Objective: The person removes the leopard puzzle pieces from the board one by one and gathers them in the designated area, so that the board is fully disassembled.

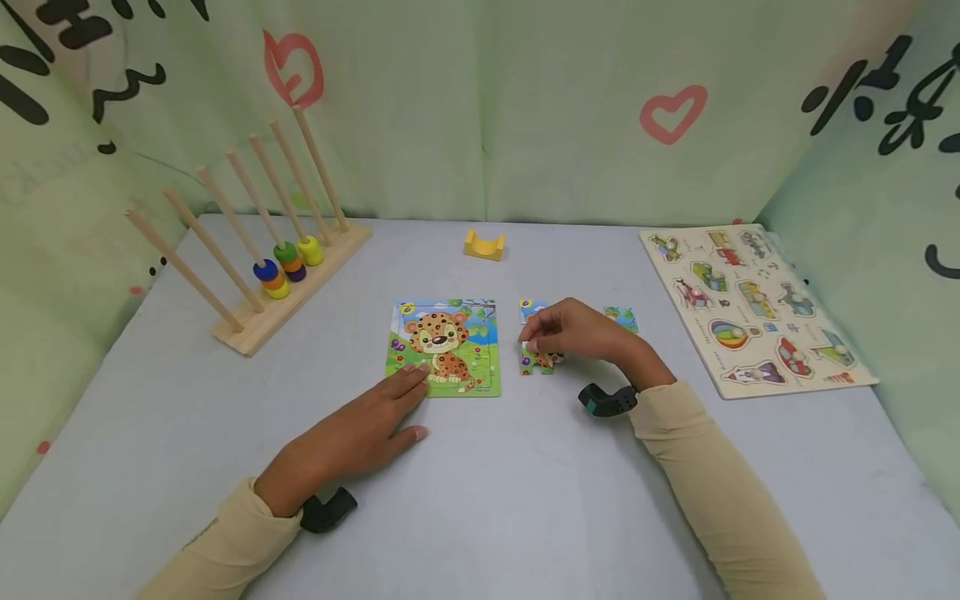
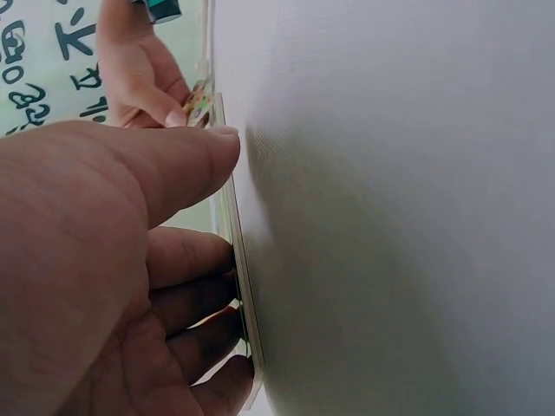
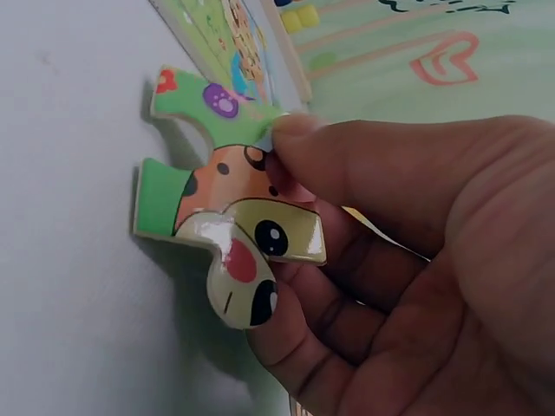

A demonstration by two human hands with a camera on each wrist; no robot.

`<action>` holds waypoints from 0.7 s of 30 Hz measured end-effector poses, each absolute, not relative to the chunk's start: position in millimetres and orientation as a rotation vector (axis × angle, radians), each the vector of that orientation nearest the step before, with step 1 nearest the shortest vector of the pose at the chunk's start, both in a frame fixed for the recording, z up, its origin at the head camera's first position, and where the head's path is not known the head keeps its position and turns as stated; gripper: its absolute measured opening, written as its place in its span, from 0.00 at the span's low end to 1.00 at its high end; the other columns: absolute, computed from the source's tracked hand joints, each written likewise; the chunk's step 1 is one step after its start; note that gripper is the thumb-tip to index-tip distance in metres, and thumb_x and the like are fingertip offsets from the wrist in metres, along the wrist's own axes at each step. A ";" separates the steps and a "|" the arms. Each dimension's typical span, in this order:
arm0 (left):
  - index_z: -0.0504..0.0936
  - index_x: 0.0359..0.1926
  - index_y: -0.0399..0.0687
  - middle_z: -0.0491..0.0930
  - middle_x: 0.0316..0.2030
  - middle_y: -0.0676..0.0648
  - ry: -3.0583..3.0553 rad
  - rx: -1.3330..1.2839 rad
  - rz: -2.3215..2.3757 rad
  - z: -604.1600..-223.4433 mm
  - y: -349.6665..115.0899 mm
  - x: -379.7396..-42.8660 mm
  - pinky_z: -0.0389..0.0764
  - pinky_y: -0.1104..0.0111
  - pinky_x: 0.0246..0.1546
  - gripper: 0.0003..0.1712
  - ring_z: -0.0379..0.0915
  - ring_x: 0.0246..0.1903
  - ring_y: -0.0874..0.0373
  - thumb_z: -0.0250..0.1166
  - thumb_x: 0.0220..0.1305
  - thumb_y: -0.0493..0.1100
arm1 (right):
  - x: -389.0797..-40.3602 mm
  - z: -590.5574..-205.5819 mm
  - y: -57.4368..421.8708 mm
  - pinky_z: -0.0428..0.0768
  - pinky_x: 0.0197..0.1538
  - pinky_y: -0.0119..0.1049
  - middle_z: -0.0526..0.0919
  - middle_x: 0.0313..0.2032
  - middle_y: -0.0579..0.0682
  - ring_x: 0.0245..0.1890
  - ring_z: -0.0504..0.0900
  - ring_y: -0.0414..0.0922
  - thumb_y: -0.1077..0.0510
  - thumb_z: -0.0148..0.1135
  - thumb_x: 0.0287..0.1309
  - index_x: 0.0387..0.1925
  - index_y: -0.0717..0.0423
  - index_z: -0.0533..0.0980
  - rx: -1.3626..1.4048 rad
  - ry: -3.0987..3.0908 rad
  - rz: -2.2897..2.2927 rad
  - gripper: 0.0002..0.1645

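A square leopard picture puzzle board point(image 1: 483, 350) lies flat at the middle of the table. My left hand point(image 1: 367, 425) rests on its lower left corner, fingers extended and thumb on the table side. In the left wrist view the board's thin edge point(image 2: 247, 303) runs along my fingers. To the right, my right hand point(image 1: 581, 337) pinches a jigsaw piece point(image 3: 230, 186) between thumb and fingers. That piece carries a leopard's eye, a red patch and green ground. Another jigsaw piece point(image 1: 531, 308) shows just behind my right fingers, and a green-and-blue piece point(image 1: 622, 317) lies beyond the hand.
On the left stands a wooden peg rack point(image 1: 300, 292) with coloured rings on some pegs. A yellow curved block point(image 1: 483, 246) sits at the back. A wooden picture board point(image 1: 757, 308) lies on the right. Green curtains point(image 1: 562, 108) enclose the table point(image 1: 480, 517).
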State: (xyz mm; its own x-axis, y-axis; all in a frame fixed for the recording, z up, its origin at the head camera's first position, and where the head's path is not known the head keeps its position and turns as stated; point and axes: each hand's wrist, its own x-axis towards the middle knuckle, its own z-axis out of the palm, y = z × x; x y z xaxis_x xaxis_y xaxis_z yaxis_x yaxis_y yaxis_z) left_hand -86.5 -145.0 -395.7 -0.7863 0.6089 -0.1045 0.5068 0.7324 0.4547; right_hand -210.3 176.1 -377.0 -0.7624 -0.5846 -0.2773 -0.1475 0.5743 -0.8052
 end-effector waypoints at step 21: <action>0.62 0.71 0.36 0.55 0.72 0.40 2.760 0.888 0.502 -398.0 -139.5 -84.2 0.58 0.54 0.67 0.37 0.46 0.72 0.45 0.61 0.70 0.51 | -198.1 -379.3 171.2 0.74 0.39 0.37 0.81 0.37 0.47 0.36 0.75 0.45 0.64 0.64 0.60 0.38 0.56 0.85 -0.613 2.565 -0.836 0.06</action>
